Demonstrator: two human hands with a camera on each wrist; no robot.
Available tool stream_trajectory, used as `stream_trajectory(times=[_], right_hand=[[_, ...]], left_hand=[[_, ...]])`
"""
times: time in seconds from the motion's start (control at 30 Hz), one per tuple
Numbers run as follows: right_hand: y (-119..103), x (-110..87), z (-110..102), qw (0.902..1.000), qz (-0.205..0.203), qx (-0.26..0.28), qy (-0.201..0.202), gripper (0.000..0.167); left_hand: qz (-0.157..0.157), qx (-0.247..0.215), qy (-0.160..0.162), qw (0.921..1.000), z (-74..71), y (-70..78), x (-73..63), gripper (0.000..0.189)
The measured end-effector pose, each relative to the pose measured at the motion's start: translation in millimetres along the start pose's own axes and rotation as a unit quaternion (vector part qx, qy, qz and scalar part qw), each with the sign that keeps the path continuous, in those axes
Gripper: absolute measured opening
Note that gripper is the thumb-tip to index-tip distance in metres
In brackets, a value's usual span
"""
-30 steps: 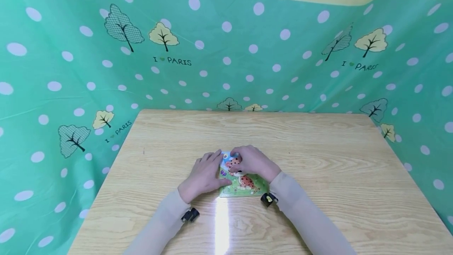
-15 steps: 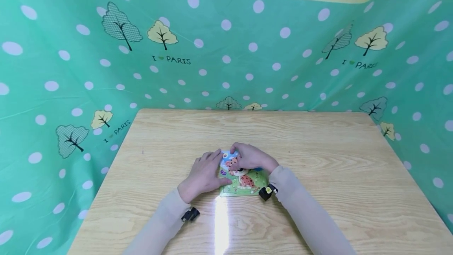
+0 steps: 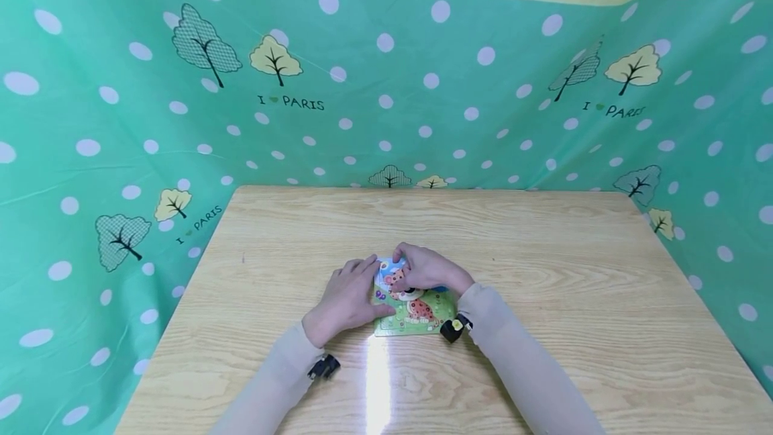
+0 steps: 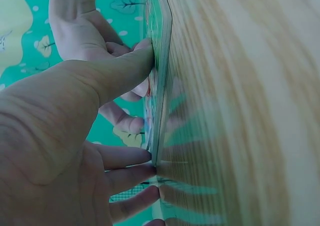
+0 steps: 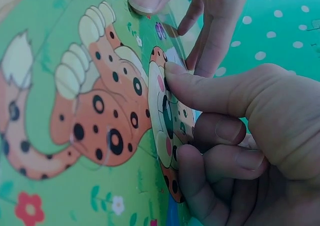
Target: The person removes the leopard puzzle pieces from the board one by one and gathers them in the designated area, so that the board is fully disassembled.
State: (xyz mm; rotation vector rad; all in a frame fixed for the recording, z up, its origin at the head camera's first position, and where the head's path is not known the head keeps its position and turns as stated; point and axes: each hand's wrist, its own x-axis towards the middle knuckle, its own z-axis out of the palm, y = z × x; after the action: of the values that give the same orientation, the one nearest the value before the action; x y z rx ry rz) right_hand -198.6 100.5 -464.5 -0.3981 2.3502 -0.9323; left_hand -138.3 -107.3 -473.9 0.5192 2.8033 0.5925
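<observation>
A flat green-and-blue puzzle board (image 3: 392,324) with a spotted leopard picture lies on the table. My right hand (image 3: 430,268) pinches the leopard's head piece (image 5: 161,110) between thumb and fingers, and the piece stands tilted at the board's surface. Whether its lower edge touches the board I cannot tell. Across the board's left side rests my left hand (image 3: 345,297). Its thumb (image 4: 125,68) presses on the top face, while the straight fingers lie along the left edge and touch the table. Part of the board's upper right is hidden by my right hand.
The board lies on a wooden table (image 3: 543,274). A green dotted cloth (image 3: 386,72) with printed trees hangs behind the table and along both sides. Small black devices are strapped at both wrists, and a bright light streak (image 3: 378,381) reflects in front of the board.
My right hand has risen slightly with the head piece, so more of the piece's face and dark nose shows. The left hand stays in place on the board.
</observation>
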Motion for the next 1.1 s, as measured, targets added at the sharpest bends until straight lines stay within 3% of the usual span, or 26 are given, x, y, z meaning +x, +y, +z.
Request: stream_trajectory(times=[0.33,0.43,0.73,1.1], right_hand=[[-0.4,-2.7,1.9,0.9997,0.0,0.025,0.005,0.051],[2.3,-4.0,4.0,0.9993,0.0,0.024,0.027,0.056],[10.2,-4.4,12.3,0.9958,-0.005,-0.009,0.09,0.045],[10.7,-2.8,11.6,0.996,-0.002,-0.01,0.088,0.043]], left_hand=[[0.001,-0.007,0.006,1.0,1.2,-1.6,-0.6,0.108],[0.003,-0.008,0.009,0.9999,1.6,-2.1,-0.4,0.108],[0.0,-0.01,0.011,0.9999,1.5,-2.1,0.9,0.111],[0.005,-0.018,0.02,0.9996,3.8,-3.9,0.1,0.111]])
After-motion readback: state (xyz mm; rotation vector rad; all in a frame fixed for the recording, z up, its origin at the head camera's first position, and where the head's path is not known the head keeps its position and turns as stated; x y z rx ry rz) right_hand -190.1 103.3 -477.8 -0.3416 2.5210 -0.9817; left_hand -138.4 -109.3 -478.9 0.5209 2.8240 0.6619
